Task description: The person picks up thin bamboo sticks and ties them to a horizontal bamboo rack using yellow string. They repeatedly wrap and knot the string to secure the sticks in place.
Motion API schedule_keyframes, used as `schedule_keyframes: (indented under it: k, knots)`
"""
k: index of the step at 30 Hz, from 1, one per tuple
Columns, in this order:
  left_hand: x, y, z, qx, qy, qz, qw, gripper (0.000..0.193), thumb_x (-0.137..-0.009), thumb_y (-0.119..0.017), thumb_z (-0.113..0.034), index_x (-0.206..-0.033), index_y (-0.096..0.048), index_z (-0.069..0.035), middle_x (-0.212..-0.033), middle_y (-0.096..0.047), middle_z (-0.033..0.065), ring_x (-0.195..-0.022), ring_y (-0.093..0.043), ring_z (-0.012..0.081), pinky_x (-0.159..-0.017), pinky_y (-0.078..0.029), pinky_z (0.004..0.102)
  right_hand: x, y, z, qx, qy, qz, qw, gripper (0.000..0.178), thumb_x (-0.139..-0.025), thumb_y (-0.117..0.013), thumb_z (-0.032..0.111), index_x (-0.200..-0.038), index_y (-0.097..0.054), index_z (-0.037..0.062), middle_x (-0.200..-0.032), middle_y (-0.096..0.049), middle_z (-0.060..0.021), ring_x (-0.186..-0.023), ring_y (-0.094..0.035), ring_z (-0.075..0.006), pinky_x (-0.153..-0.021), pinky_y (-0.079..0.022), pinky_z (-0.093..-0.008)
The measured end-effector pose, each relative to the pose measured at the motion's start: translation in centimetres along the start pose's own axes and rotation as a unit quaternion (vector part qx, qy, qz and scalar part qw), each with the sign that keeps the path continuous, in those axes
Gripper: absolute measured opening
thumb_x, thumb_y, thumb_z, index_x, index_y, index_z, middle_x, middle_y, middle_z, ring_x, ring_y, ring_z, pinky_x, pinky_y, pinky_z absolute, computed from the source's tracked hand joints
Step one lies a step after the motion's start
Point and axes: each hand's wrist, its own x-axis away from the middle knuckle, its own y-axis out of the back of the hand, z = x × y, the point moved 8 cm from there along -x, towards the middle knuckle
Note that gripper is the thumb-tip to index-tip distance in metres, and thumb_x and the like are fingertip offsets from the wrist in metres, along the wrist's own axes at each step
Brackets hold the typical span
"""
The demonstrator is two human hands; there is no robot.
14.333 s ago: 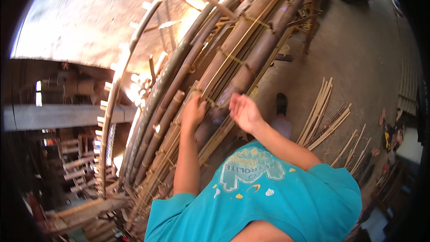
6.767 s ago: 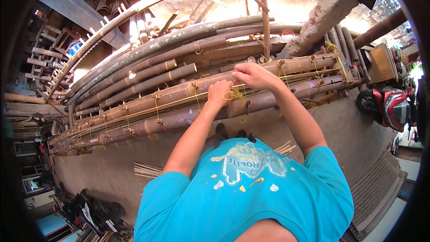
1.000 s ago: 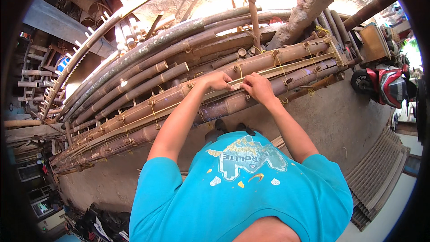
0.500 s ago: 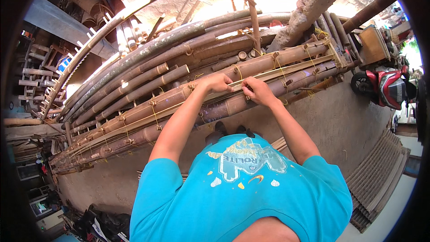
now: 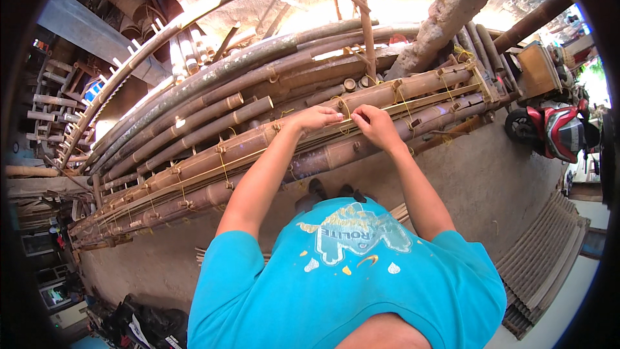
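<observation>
In front of me lies a long frame of two thick brown bamboo poles (image 5: pixel 258 137), with thin split-bamboo strips (image 5: pixel 420 105) running lengthwise between them. Yellow string (image 5: pixel 343 105) is looped around the upper pole and passes between my hands. My left hand (image 5: pixel 316 118) is closed in a pinch over the strips, its fingertips at the string. Close beside it, my right hand (image 5: pixel 376 127) also pinches the string between thumb and fingers. The string's ends are too thin to make out. More yellow ties (image 5: pixel 224 163) cross the frame at intervals.
Loose bamboo poles (image 5: pixel 213 111) lie beyond the frame, below a curved bamboo piece with pegs (image 5: pixel 152 42). A rough post (image 5: pixel 439 22) slants at the back right. A red motorbike (image 5: pixel 557 130) stands at right, with a stack of bamboo slats (image 5: pixel 549 252) nearer.
Both hands have lifted slightly off the strips toward the upper pole. The yellow string now shows between them.
</observation>
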Motion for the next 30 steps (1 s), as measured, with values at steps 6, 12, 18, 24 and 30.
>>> schedule_keyframes:
  k: [6, 12, 18, 24, 30]
  knots:
    - [-1.8, -0.8, -0.9, -0.006, -0.054, -0.053, 0.997, 0.023, -0.088, -0.074, -0.022, -0.1, -0.069, -0.003, -0.09, -0.067, -0.0009, -0.087, -0.057, 0.0083, -0.078, -0.047, 0.0259, 0.0, -1.1, -0.7, -0.058, -0.018, 0.007, 0.998, 0.02, -0.091, -0.064, 0.02, -0.097, -0.067, 0.0012, -0.087, -0.068, -0.0165, -0.078, -0.065, -0.0272, -0.073, -0.051, -0.0364]
    - [-1.7, 0.0, -0.2, 0.04, -0.037, -0.166, 0.985, 0.013, -0.089, -0.068, -0.01, -0.099, -0.065, -0.001, -0.089, -0.066, 0.0031, -0.081, -0.059, 0.0102, -0.071, -0.049, 0.0265, 0.0, -1.1, -1.6, -0.1, -0.036, 0.007, 0.994, 0.021, -0.093, -0.064, 0.021, -0.101, -0.067, 0.001, -0.087, -0.07, -0.0109, -0.077, -0.063, -0.0184, -0.074, -0.051, -0.0319]
    - [2.7, -1.0, -4.5, 0.213, -0.183, -0.235, 0.931, 0.009, -0.094, -0.06, -0.005, -0.102, -0.058, -0.003, -0.089, -0.061, 0.0002, -0.08, -0.058, 0.0076, -0.072, -0.049, 0.0238, 0.5, -1.3, -2.8, -0.153, -0.024, -0.001, 0.988, 0.023, -0.093, -0.066, 0.022, -0.103, -0.067, 0.0019, -0.088, -0.066, -0.0073, -0.075, -0.059, -0.0151, -0.072, -0.05, -0.0301]
    - [5.0, -1.5, -10.0, 0.255, -0.237, -0.166, 0.923, 0.013, -0.095, -0.061, -0.005, -0.106, -0.055, -0.004, -0.092, -0.061, 0.0011, -0.085, -0.059, 0.0083, -0.078, -0.05, 0.0242, 0.6, -2.5, 0.7, -0.085, 0.075, 0.047, 0.992, 0.023, -0.093, -0.066, 0.023, -0.106, -0.067, 0.0044, -0.088, -0.061, -0.0094, -0.077, -0.059, -0.019, -0.076, -0.049, -0.0325]
    - [6.4, 0.5, -11.8, 0.26, -0.281, -0.233, 0.894, 0.015, -0.095, -0.061, -0.007, -0.107, -0.054, -0.002, -0.091, -0.062, 0.0047, -0.081, -0.059, 0.0097, -0.075, -0.05, 0.026, -1.5, -1.7, 0.8, -0.261, 0.052, 0.052, 0.963, 0.023, -0.102, -0.05, 0.02, -0.094, -0.063, 0.0025, -0.085, -0.062, -0.0052, -0.087, -0.058, -0.0129, -0.082, -0.047, -0.0298]
